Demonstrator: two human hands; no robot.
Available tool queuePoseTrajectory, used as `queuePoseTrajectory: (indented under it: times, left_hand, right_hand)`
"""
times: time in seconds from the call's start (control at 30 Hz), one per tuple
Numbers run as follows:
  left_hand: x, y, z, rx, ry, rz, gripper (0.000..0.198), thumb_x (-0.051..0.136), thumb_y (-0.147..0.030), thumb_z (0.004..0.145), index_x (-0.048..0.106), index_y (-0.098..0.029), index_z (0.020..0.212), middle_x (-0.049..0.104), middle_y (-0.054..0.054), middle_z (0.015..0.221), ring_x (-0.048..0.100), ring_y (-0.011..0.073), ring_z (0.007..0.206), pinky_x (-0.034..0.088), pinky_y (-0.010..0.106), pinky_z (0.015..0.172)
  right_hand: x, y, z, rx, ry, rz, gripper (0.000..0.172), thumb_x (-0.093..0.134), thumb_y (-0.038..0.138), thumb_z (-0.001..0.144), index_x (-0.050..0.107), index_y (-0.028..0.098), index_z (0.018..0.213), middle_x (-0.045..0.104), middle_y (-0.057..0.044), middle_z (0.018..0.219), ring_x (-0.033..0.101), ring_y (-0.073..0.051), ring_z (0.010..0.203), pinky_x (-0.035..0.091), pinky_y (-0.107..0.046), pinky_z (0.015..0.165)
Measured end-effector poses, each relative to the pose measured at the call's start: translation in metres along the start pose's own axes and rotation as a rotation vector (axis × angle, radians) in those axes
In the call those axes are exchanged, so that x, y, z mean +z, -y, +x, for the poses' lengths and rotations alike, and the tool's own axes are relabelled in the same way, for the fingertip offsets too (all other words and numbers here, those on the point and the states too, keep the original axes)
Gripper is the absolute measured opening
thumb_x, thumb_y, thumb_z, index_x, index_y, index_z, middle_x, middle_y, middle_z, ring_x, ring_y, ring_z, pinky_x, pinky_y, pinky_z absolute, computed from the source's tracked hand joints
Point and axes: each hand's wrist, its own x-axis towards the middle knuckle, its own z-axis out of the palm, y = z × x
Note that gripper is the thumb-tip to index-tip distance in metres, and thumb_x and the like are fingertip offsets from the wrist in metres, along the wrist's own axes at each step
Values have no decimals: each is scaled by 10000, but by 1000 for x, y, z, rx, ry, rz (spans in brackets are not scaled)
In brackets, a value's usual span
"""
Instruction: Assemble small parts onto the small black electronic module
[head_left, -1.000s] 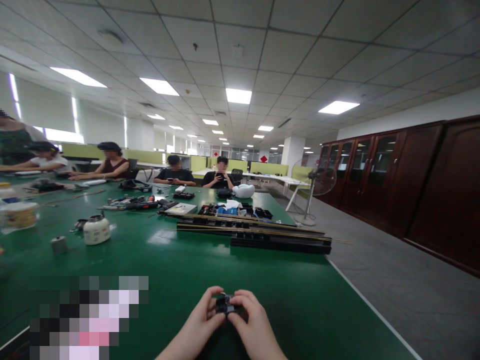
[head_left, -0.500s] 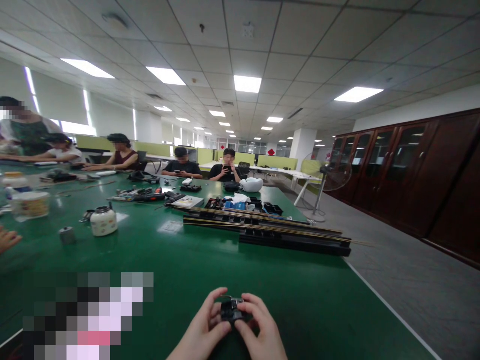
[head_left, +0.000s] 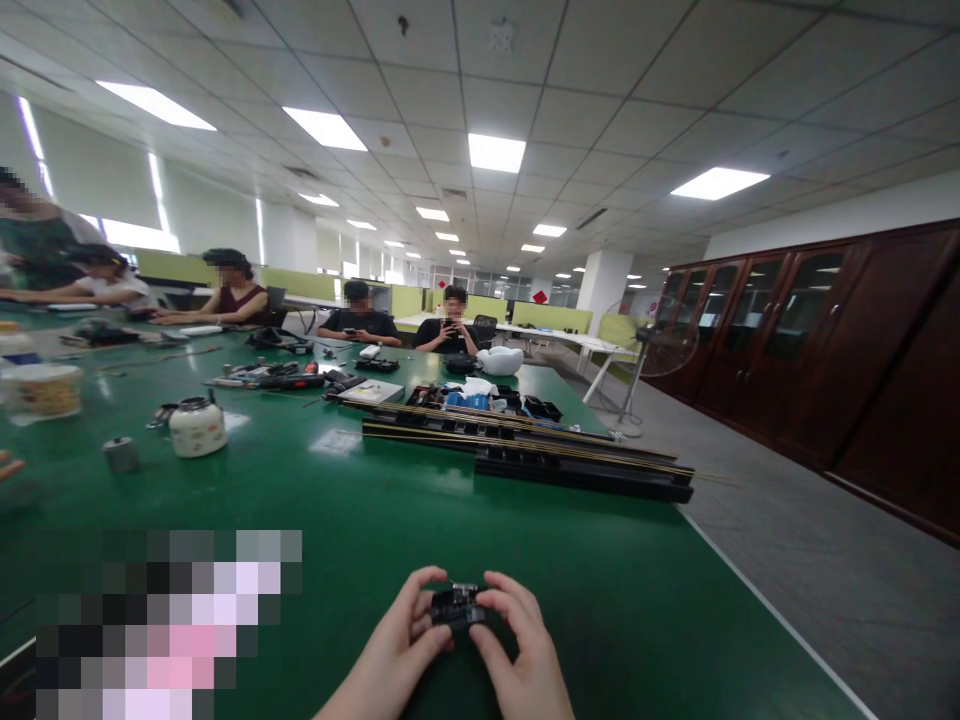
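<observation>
A small black device with shiny metal-looking parts (head_left: 456,606) is held low in the middle of the head view, above the green table (head_left: 315,510). On its left side, my left hand (head_left: 409,640) grips it between thumb and curled fingers. My right hand (head_left: 521,635) pinches its right end, fingertips on the upper edge and thumb below. What kind of device it is cannot be made out. Both palms and the device's underside are hidden.
Beyond my hands lie long black rails (head_left: 585,478) with thin brass-coloured rods. Behind them is a parts box (head_left: 480,400). At left stand a white jar (head_left: 197,428), a grey metal cylinder (head_left: 121,455) and a plastic tub (head_left: 43,390). Several people sit around the table; another person's fingers (head_left: 9,466) show at far left.
The device has shifted slightly left within my hands, and my right thumb has moved a little along its lower edge. The whole view has tilted slightly.
</observation>
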Motion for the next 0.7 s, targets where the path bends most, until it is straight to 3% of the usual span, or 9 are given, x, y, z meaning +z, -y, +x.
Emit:
queuePoseTrajectory:
  times: [0.1,0.3,0.7]
  left_hand:
    - [0,-2,0,-8,-4,-15,447,646,-280,700,396,-245,1069,605,24,920,586,170,808,422,306,758]
    - [2,-7,-1,-47,18,-29,476,652,-263,673,392,-238,1071,617,33,940,587,176,828,415,315,769]
    - [1,-5,0,-67,17,-48,507,679,-295,650,404,-226,1071,645,67,971,616,208,833,419,359,778]
  right_hand:
    - [-6,-2,1,-18,-56,8,163,580,243,735,650,246,882,643,-60,1052,586,-205,995,479,-311,852]
    - [-14,-7,4,96,-154,28,238,586,352,744,640,211,927,679,-60,939,631,-186,826,508,-266,748]
    - [-26,-12,6,195,-263,125,376,541,415,782,573,187,1079,643,-87,1036,613,-194,887,510,-286,750]
